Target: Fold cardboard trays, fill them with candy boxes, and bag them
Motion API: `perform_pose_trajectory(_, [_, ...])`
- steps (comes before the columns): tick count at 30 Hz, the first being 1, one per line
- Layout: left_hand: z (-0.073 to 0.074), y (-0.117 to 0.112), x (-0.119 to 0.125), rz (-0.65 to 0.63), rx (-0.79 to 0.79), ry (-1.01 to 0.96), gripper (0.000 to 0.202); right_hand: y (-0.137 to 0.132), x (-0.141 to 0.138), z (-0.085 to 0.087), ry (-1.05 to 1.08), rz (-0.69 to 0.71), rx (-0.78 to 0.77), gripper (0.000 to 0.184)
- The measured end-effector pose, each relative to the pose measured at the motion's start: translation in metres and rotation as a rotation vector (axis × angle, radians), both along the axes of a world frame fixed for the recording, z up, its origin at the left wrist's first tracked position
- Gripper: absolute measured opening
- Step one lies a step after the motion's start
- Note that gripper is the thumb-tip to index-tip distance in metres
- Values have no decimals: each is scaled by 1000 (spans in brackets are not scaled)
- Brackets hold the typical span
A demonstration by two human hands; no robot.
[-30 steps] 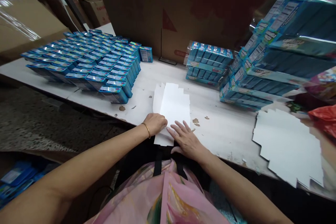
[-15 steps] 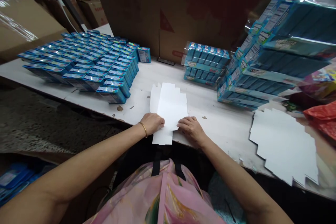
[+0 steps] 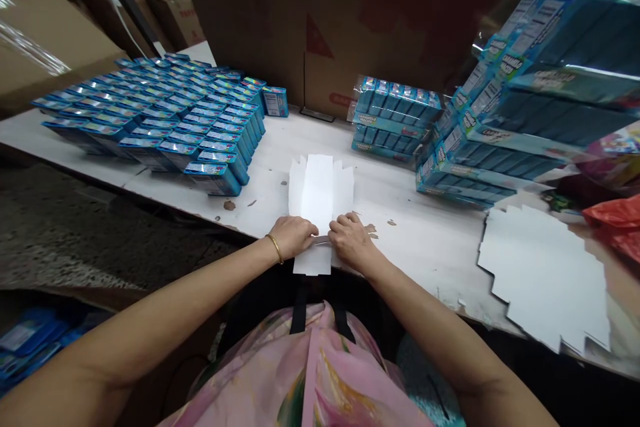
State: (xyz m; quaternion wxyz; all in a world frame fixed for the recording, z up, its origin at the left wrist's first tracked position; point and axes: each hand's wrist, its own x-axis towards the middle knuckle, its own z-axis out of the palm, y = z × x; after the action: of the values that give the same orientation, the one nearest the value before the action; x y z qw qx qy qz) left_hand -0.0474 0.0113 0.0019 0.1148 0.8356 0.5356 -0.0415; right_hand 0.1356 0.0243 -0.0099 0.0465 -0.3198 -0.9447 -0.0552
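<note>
A white die-cut carton blank lies in front of me at the table's near edge, its two long sides now folded up. My left hand is closed on its left side near the front, thumb and fingers pinching the card. On the opposite side my right hand grips the card with bent fingers. Between the hands a narrow folded flap spans the middle. The blank's front panel sticks out toward me past the table edge. My fingertips partly hide the folded corners.
Rows of small blue boxes stand on the white table at left. Clear-wrapped blue multipacks sit at the back, with a taller stack at right. More flat white blanks lie at the right edge, beside a red plastic bag.
My right hand has moved left and inward, bringing the blank's right side up. The narrow flap now shows between my hands. My left hand has hardly moved.
</note>
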Motion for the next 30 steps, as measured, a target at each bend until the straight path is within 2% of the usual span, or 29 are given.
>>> perform_pose_trajectory(4, [-1, 3, 3, 27, 14, 14, 29, -14, 0, 1, -1, 19, -12, 15])
perform_pose_trajectory(5, [-1, 3, 4, 31, 17, 15, 29, -20, 1, 0, 23, 27, -12, 25])
perform_pose_trajectory(8, [3, 4, 6, 30, 8, 18, 28, -39, 7, -5, 120, 46, -12, 73])
perform_pose_trajectory(9, [5, 5, 6, 28, -4, 18, 27, -42, 9, -7, 143, 58, -14, 78])
perform_pose_trajectory(10, [6, 5, 6, 27, -18, 17, 27, -43, 11, -9, 160, 81, -16, 75])
perform_pose_trajectory(14, [11, 9, 7, 29, -67, 9, 26, -27, 13, -9, 239, 139, 0, 42])
perform_pose_trajectory(19, [16, 23, 6, 13, -154, -46, 23, -7, 7, -6, 256, -31, 6, 20])
perform_pose_trajectory(22, [22, 32, 4, -28, -213, -149, 29, -8, 3, -8, 256, -125, -23, 17])
perform_pose_trajectory(25, [28, 35, 3, -62, -258, -190, 35, -10, -1, -10, 357, -175, -48, 19])
perform_pose_trajectory(27, [29, 34, 2, -105, -264, -158, 32, -11, -5, -11, 475, -184, -103, 20])
perform_pose_trajectory(30, [27, 33, 1, -124, -231, -73, 21, -11, -12, -12, 775, -194, -265, 26])
